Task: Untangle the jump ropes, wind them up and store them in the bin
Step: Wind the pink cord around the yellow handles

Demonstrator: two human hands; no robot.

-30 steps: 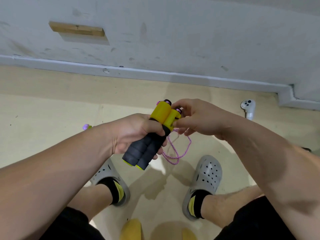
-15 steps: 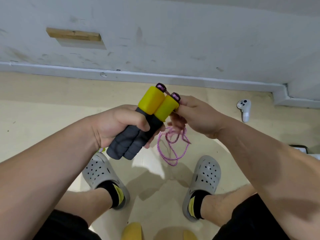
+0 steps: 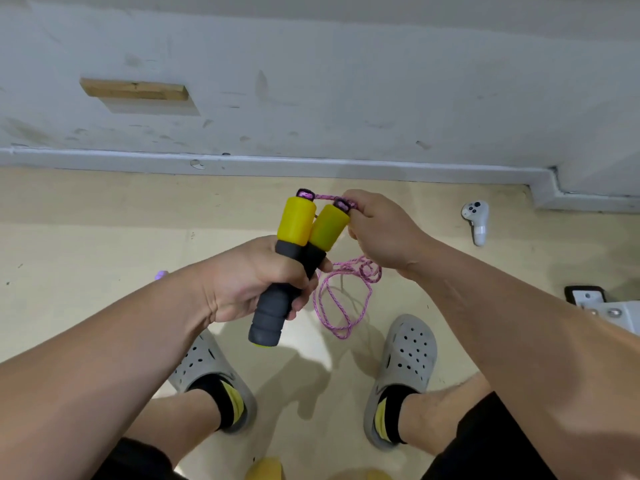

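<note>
the left grip (image 3: 252, 277) is closed fully round the black foam sections of both handles (image 3: 297, 221), fingers and thumb curled about the pair. this clamps the two handles side by side as one bundle, yellow ends pointing up and away from the body, and gives a single stiff core on which cord can be laid. the right grip (image 3: 377, 233) is closed in a pinch on the pink rope (image 3: 334, 303), just beside the cap of the right-hand handle. a short taut strand runs from the other handle's cap across to that pinch, so the hold appears intended to control tension at the point where the rope leaves the caps. below both grips the remaining rope hangs in a few loose loops, held clear of the floor (image 3: 86, 237) between the two grey clogs (image 3: 408, 348). the judged step is the start of winding: the slack is short and shows no evident knot, though crossings within the loops cannot be resolved. the next wrap calls for steady tension, otherwise the turns may slide off the smooth yellow ends. a white controller (image 3: 476, 220) lies on the floor near the skirting, well apart from the rope. a small purple object (image 3: 161, 274) shows beside the left forearm. the bin is not in view.
</note>
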